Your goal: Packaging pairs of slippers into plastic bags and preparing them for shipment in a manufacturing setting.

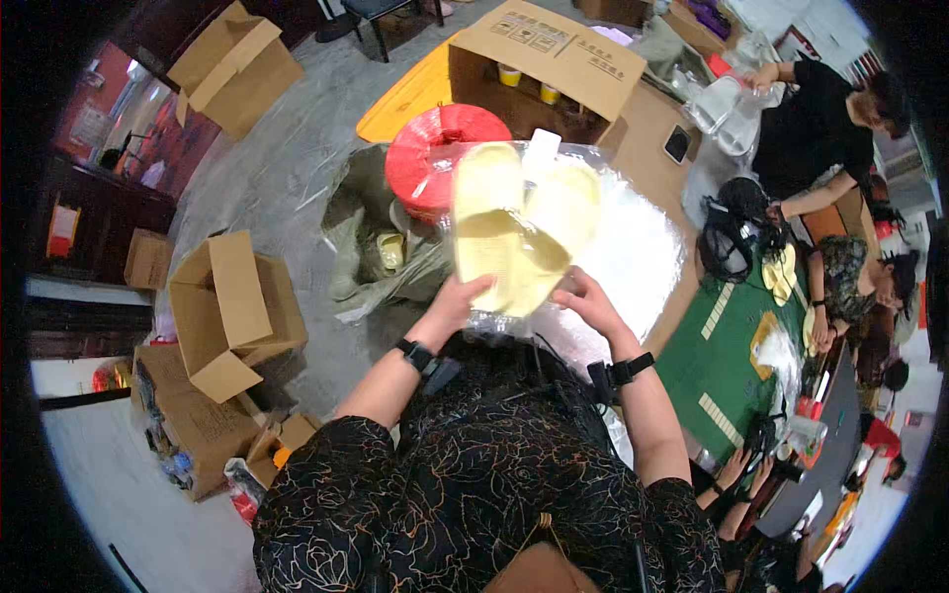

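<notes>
A pair of pale yellow slippers (497, 242) in a clear plastic bag is held up in front of me. My left hand (457, 301) grips the lower left edge of the bag, thumb on top. At its lower right, my right hand (593, 302) is closed on the bag too, thumb over the plastic. A white tag (541, 150) shows at the bag's top. Behind the slippers lies a big red roll of plastic twine (420, 163). Shiny white plastic (638, 262) spreads over the table to the right of the bag.
A grey-green sack (358, 282) stands open at the left. Open cardboard boxes (242, 306) stand on the floor farther left. A large carton (554, 54) with yellow cups lies ahead. At the right, co-workers sit along a green table (682, 366), one in a black shirt (811, 119).
</notes>
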